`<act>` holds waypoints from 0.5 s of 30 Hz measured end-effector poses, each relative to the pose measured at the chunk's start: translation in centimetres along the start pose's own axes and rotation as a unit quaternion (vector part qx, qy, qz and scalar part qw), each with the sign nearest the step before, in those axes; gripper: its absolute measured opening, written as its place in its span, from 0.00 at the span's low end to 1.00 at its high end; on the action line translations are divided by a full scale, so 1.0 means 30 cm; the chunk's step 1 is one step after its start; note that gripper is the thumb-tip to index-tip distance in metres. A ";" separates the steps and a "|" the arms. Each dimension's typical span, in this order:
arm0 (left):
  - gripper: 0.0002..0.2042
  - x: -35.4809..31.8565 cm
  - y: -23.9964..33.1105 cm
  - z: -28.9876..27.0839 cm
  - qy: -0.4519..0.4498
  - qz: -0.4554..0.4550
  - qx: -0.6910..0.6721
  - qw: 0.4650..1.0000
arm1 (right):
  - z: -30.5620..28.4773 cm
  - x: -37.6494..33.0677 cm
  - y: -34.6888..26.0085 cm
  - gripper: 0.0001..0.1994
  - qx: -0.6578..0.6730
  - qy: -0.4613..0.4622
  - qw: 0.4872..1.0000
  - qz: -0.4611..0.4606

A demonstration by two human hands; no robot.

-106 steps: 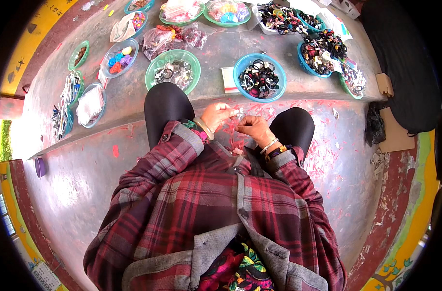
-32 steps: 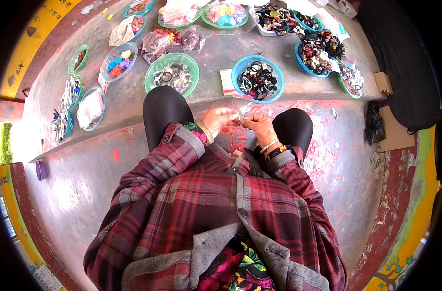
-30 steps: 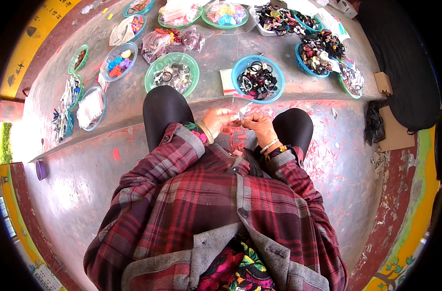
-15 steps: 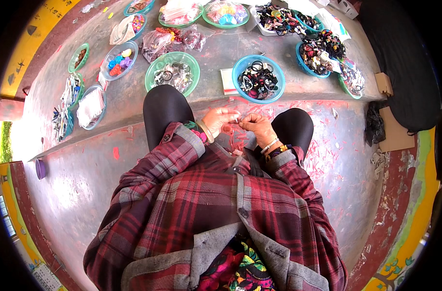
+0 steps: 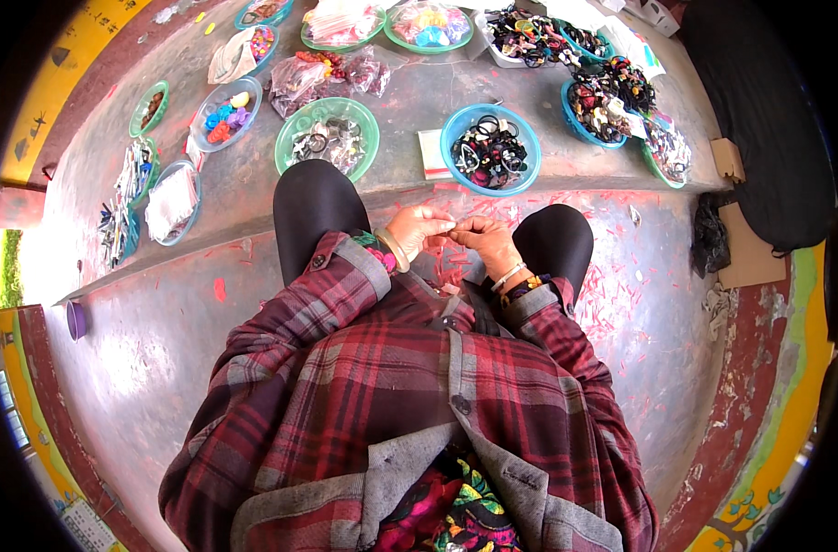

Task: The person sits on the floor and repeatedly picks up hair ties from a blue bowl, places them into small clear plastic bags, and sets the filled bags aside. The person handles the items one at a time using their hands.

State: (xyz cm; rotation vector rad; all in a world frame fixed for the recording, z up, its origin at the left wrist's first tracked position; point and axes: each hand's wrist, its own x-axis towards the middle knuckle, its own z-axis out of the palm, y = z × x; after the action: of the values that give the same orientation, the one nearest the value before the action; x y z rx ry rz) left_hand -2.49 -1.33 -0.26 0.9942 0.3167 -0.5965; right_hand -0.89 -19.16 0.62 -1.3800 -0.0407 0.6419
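Observation:
My left hand (image 5: 417, 228) and my right hand (image 5: 489, 241) meet fingertip to fingertip between my knees. Both are pinched closed around something too small to make out. A bangle circles my left wrist, and a pale bracelet is on the right one. Just ahead of the hands, on the raised ledge, stands a blue basin (image 5: 535, 152) of dark hair ties. To its left is a green basin (image 5: 284, 147) with clear packets and dark rings. A white card or pad (image 5: 433, 155) lies beside the blue basin.
Red scraps (image 5: 603, 304) litter the floor below the ledge. Further basins hold coloured pieces, more hair ties and packets, including a blue basin (image 5: 566, 106) at right. A plastic bag (image 5: 299, 83) of red items lies behind. A black bag (image 5: 710, 235) and cardboard (image 5: 752, 248) sit far right.
My fingertips have drawn closer together, the left fingers curling in to meet the right ones. The basins and the rest of the scene look the same.

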 end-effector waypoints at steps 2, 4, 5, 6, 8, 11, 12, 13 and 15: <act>0.08 -0.005 0.001 0.000 0.020 0.016 0.010 1.000 | 0.016 -0.006 -0.019 0.04 -0.042 0.010 0.999 -0.021; 0.07 0.006 -0.008 -0.005 0.050 0.050 0.019 0.997 | 0.031 -0.016 -0.036 0.06 -0.126 0.063 0.989 -0.044; 0.07 0.012 -0.015 -0.009 0.053 0.060 0.019 0.997 | 0.038 -0.022 -0.041 0.07 -0.189 0.111 0.974 -0.056; 0.07 0.020 -0.022 -0.014 0.057 0.070 0.020 0.996 | 0.042 -0.026 -0.047 0.07 -0.251 0.158 0.953 -0.067; 0.08 0.022 -0.021 -0.010 0.069 0.077 0.048 0.993 | 0.046 -0.032 -0.070 0.08 -0.356 0.178 0.896 -0.197; 0.08 0.026 -0.020 -0.002 0.081 0.078 0.135 0.985 | 0.046 -0.031 -0.067 0.11 -0.414 0.190 0.835 -0.307; 0.08 0.027 -0.024 -0.002 0.079 0.084 0.166 0.979 | 0.046 -0.031 -0.063 0.12 -0.419 0.192 0.824 -0.331; 0.08 0.025 -0.023 0.001 0.077 0.090 0.198 0.973 | 0.048 -0.032 -0.065 0.13 -0.428 0.182 0.816 -0.343; 0.07 0.016 -0.018 0.007 0.081 0.103 0.265 0.955 | 0.053 -0.036 -0.072 0.14 -0.447 0.163 0.799 -0.368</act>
State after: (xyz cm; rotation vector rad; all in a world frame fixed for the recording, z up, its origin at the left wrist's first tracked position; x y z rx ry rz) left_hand -2.43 -1.87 -0.76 1.5784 0.1954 -0.4145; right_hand -1.54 -18.33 3.31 -2.1753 -0.6467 -0.3626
